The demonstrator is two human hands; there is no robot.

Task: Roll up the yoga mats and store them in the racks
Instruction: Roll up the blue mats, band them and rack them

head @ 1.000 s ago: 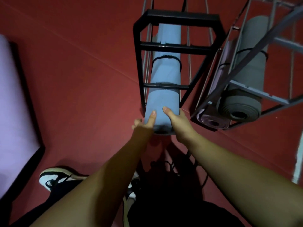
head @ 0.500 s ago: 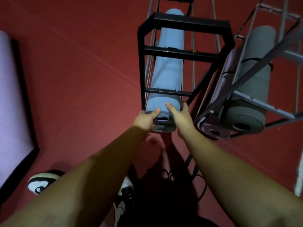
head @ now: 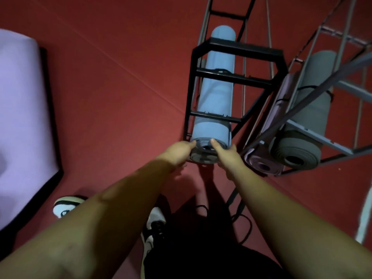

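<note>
Nearest the camera, two white-and-black sneakers (head: 155,224) are seen on the red floor (head: 112,101). Beyond them, the near end of the rolled blue yoga mat (head: 215,101) is gripped by the left hand (head: 178,151) and the right hand (head: 226,155), fingers curled round its rim. That mat is lodged lengthwise inside the black rack (head: 237,49). Just beside it, a rolled purple mat (head: 261,165) and a rolled grey mat (head: 298,150) are stored in the grey rack (head: 326,141). At far left, an unrolled lilac mat (head: 18,117) is spread.
</note>
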